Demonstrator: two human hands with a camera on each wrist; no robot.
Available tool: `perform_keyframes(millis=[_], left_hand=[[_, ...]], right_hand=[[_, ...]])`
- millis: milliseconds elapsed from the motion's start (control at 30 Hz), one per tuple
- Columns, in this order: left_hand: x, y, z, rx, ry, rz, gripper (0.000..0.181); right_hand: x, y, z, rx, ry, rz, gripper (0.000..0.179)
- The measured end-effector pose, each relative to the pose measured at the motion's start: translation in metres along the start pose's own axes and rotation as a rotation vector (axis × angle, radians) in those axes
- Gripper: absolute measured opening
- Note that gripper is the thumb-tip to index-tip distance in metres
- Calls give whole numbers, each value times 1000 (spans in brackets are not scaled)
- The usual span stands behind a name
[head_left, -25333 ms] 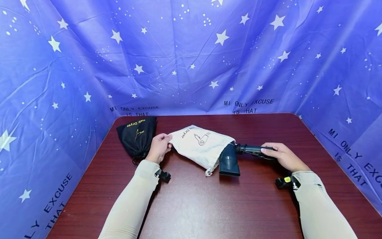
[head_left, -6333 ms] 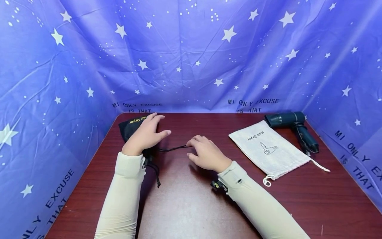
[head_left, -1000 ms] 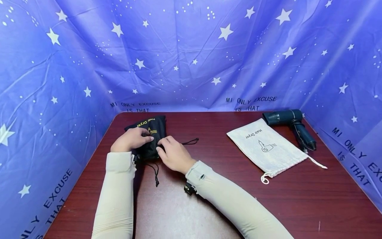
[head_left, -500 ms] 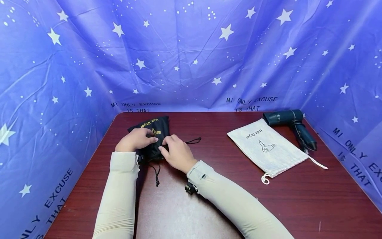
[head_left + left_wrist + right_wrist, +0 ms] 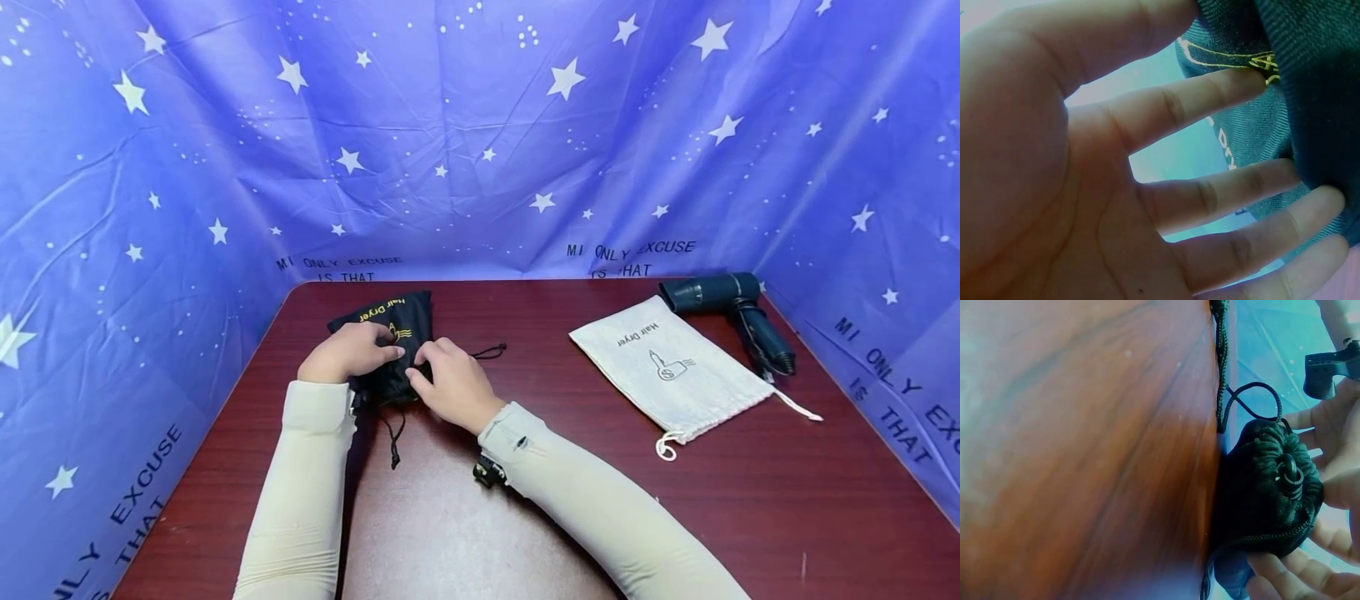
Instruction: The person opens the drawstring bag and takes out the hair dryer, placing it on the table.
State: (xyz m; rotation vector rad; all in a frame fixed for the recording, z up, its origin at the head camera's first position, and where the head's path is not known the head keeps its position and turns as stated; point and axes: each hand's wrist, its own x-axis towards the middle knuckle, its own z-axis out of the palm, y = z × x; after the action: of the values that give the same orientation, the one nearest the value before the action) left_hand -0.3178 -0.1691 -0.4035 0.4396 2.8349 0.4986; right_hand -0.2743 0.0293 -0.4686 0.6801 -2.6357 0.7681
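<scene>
A black drawstring bag [image 5: 416, 312] with yellow "Hair Dryer" lettering lies at the left of the table, bulging. My left hand [image 5: 347, 354] holds its left side, thumb across the front below the printed picture. My right hand [image 5: 459, 389] grips its right edge with thumb and fingertips. In the left wrist view, spread fingers [image 5: 1229, 194] press against the dark cloth [image 5: 1325, 94]. The right wrist view shows the bag's gathered mouth [image 5: 1279, 481], cinched, with a black cord [image 5: 1260, 387] looping off it. Cord ends [image 5: 394, 450] trail on both sides in the head view.
A flat white drawstring bag [image 5: 660, 367] with the same lettering lies at right on the dark red table [image 5: 555, 467]. Beyond it rests a dark folding hair dryer [image 5: 720, 293], handle towards the near right. A blue starry cloth [image 5: 480, 225] walls the table in.
Since 25 seconds ago, the dryer has come out of the white bag and both lie at right. Over the last second, both hands and the black bag shift slightly right.
</scene>
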Motion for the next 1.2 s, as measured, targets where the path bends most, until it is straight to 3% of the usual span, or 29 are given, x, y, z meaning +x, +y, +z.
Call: perform_keyframes(millis=[400,1200], left_hand=[[0,12,3,14,-7,42,48],[5,32,15,35,1,50,49]], right_hand=[[-12,7,-8,43,-8,31,20],[-30,20,-23,63,14,24,19]])
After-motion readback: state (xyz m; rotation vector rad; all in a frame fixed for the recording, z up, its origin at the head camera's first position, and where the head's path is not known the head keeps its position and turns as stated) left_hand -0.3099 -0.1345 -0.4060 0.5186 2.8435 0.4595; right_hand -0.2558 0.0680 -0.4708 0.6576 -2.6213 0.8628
